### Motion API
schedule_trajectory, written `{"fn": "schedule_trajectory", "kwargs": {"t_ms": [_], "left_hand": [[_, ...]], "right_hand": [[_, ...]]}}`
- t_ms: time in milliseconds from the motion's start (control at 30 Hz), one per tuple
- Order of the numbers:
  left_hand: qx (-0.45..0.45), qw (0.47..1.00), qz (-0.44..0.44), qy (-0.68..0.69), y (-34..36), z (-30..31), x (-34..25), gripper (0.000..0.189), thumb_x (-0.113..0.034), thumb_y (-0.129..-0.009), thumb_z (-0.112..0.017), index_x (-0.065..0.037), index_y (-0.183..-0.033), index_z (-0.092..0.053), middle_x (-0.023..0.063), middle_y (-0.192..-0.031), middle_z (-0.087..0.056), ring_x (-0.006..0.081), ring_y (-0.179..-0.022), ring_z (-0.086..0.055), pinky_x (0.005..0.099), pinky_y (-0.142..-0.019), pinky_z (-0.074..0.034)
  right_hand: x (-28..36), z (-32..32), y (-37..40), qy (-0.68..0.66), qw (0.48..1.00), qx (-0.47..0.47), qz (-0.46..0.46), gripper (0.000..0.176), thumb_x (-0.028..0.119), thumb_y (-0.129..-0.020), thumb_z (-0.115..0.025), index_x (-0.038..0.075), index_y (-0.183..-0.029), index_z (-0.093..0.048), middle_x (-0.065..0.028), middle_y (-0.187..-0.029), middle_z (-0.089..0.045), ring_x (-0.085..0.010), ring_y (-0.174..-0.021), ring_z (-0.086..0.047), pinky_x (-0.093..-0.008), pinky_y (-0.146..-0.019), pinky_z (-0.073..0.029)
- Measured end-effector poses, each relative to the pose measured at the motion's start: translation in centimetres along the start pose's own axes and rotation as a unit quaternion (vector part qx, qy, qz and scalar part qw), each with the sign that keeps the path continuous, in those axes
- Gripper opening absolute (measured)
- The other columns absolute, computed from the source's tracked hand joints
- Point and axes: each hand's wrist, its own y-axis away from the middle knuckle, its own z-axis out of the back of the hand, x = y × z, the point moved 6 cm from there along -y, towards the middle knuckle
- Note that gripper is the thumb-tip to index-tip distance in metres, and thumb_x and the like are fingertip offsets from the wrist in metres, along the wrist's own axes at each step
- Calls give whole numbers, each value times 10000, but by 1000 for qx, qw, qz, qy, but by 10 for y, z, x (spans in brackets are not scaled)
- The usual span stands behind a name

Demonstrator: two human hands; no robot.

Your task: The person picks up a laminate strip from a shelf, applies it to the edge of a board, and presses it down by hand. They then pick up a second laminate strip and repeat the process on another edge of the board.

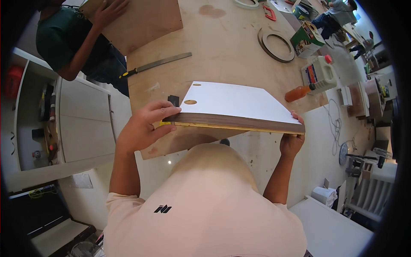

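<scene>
A white cabinet door panel (239, 100) lies level between my hands at the near side of the wooden worktable (231, 55). Along its near edge runs a dark brown band with a raw yellowish strip below. Two round hinge holes show in its white face at the left. My left hand (147, 124) pinches the near left corner, thumb underneath and fingers on top. My right hand (293, 143) grips the near right corner from below, its fingertips showing at the top edge. Beside the panel's left side sits a small black block (173, 100).
A flat file (162, 63) with a black and yellow handle lies on the table. Rolls of edge banding (276, 47), an orange bottle (297, 93), a white jug (319, 73) and a green box (307, 39) stand at right. At left, a co-worker (77, 38) holds a brown board (141, 21).
</scene>
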Motion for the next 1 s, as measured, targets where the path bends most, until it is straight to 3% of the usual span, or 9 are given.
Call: {"fn": "schedule_trajectory", "kwargs": {"t_ms": [233, 300, 433, 633, 733, 767, 867, 900, 1000], "left_hand": [[-12, 980, -127, -150, -13, -1, -26, 560, -55, -741, -834, -60, -1272, -655, 148, -1137, -651, 308, -1026, -628, 364, -892, -524], [23, 987, -91, -131, -22, -1, -21, 617, -52, -735, -832, -68, -1315, -623, 150, -1141, -653, 310, -1016, -640, 367, -887, -535], [43, 988, -45, -142, -29, -1, -13, 708, -11, -720, -803, -78, -1383, -565, 157, -1123, -671, 313, -985, -667, 381, -895, -549], [0, 989, -81, -124, -31, 1, -13, 756, 21, -683, -734, -64, -1406, -531, 151, -993, -717, 310, -903, -697, 371, -877, -551], [-14, 989, -82, -121, -29, 0, -8, 753, 3, -679, -732, -59, -1401, -528, 146, -984, -724, 312, -900, -705, 367, -862, -552], [-16, 989, -85, -118, -28, -1, -6, 736, 4, -679, -730, -54, -1387, -534, 148, -987, -725, 314, -901, -706, 369, -861, -553], [-18, 989, -96, -112, -27, 0, -4, 684, 6, -679, -726, -40, -1339, -550, 154, -996, -727, 320, -905, -711, 371, -856, -556], [-18, 989, -102, -110, -27, 0, -5, 666, 7, -679, -724, -35, -1321, -554, 157, -1000, -727, 321, -909, -712, 371, -854, -557], [-16, 988, -108, -105, -26, -2, -5, 628, 15, -684, -724, -28, -1289, -558, 166, -1007, -728, 322, -921, -715, 367, -858, -559]], "right_hand": [[-1, 5, -5, -9, 1000, 11, 10, 533, 289, -927, -724, 36, -1358, -538, -143, -1360, -583, -257, -1275, -544, -407, -1100, -433], [4, -2, -10, -21, 1000, -8, -11, 642, 358, -880, -769, 9, -1369, -544, -131, -1330, -616, -210, -1233, -568, -355, -1035, -465], [12, -4, -17, 18, 1000, -7, 6, 643, 281, -895, -774, -3, -1409, -513, -124, -1316, -627, -203, -1215, -577, -339, -1021, -476], [33, 3, -9, 83, 995, -41, -41, 731, 107, -827, -815, 17, -1462, -465, -108, -1378, -580, -203, -1227, -571, -339, -1007, -469], [100, 2, -1, 408, 911, -36, 46, 833, 77, -755, -838, 47, -1485, -438, -93, -1411, -552, -211, -1230, -569, -339, -955, -478], [137, -17, 0, 467, 878, -49, 92, 746, 87, -713, -858, 54, -1391, -550, -87, -1336, -608, -222, -1179, -599, -341, -912, -484], [170, -51, -8, 455, 882, 70, 101, 525, 101, -745, -852, 27, -1229, -663, -87, -1222, -663, -207, -1111, -626, -336, -898, -486], [174, -79, -13, 421, 895, 112, 98, 327, 113, -791, -826, 21, -1088, -722, -91, -1108, -694, -224, -1027, -646, -341, -871, -495], [161, -135, -26, 414, 865, 262, 111, 266, 128, -846, -781, 35, -1089, -726, -97, -1074, -693, -263, -992, -645, -366, -864, -498]]}}
